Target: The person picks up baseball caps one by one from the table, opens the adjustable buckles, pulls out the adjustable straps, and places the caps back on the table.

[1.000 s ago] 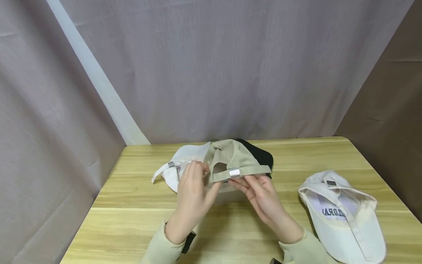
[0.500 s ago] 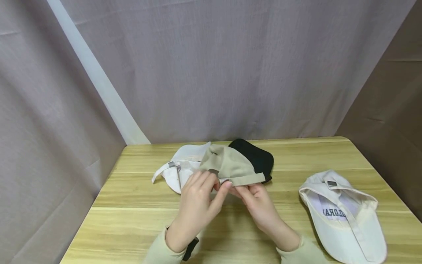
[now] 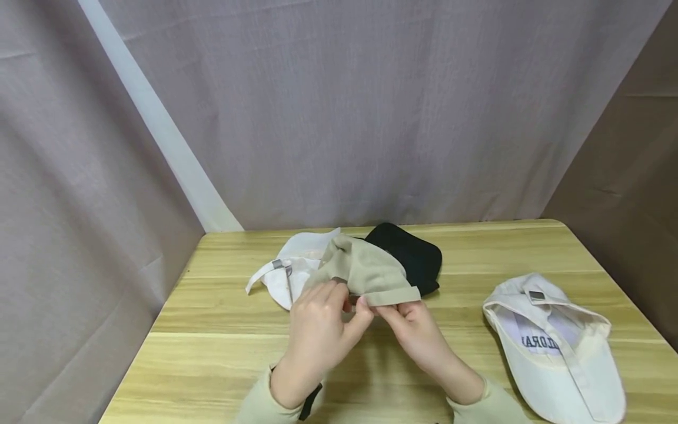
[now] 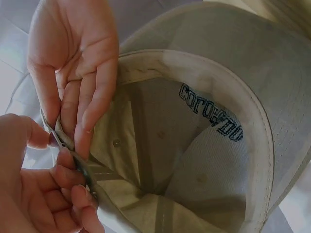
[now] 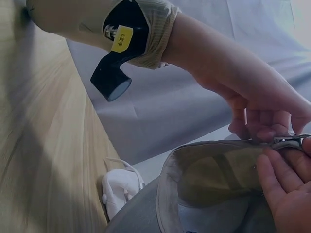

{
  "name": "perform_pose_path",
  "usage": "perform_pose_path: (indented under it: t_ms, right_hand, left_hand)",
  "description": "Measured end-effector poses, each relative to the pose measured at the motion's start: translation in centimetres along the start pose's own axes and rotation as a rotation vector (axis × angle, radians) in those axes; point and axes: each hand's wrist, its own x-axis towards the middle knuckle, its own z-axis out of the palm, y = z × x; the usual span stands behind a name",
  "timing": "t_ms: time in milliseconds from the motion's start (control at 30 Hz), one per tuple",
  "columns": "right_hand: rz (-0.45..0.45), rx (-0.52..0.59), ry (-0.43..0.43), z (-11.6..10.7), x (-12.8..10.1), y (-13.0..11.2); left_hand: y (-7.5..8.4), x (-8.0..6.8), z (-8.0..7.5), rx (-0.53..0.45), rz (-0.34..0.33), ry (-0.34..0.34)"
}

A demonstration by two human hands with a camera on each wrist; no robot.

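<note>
A beige baseball cap (image 3: pixel 371 268) is held up over the middle of the table, its back strap (image 3: pixel 392 296) toward me. My left hand (image 3: pixel 323 324) pinches the strap at its metal buckle (image 5: pixel 287 141), between thumb and curled fingers. From the other side my right hand (image 3: pixel 421 338) grips the strap, thumb at the front and fingers inside the cap. In the left wrist view the cap's inside (image 4: pixel 160 141) shows, with the backs of dark stitched letters and the brim beyond. Fingers cover most of the buckle in the head view.
Behind the beige cap lie a white cap (image 3: pixel 296 268) with its strap sticking out left and a black cap (image 3: pixel 410 253). A cream cap (image 3: pixel 556 353) rests upside down at the right of the wooden table (image 3: pixel 201 353). Grey curtains (image 3: pixel 371 118) stand behind.
The beige cap has come lower and nearer to me, showing more of the black cap. My left hand has moved right onto the buckle, which was in plain sight before.
</note>
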Motion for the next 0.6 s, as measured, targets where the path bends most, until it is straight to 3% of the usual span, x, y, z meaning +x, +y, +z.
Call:
perform_pose_path:
  t_ms: [233,433,600]
  right_hand:
    - [0.011,-0.024,0.012,0.07,-0.09,0.1]
    - [-0.007,-0.089,0.038,-0.17,-0.06,0.09]
    - [0.017,0.068,0.037,-0.38,0.12,-0.06]
  left_hand:
    - [-0.08,-0.21,0.2,0.072,0.043,-0.011]
    - [-0.15,-0.2,0.22,0.063,0.049,-0.046]
    - [-0.07,-0.24,0.06,-0.005,0.054,-0.064]
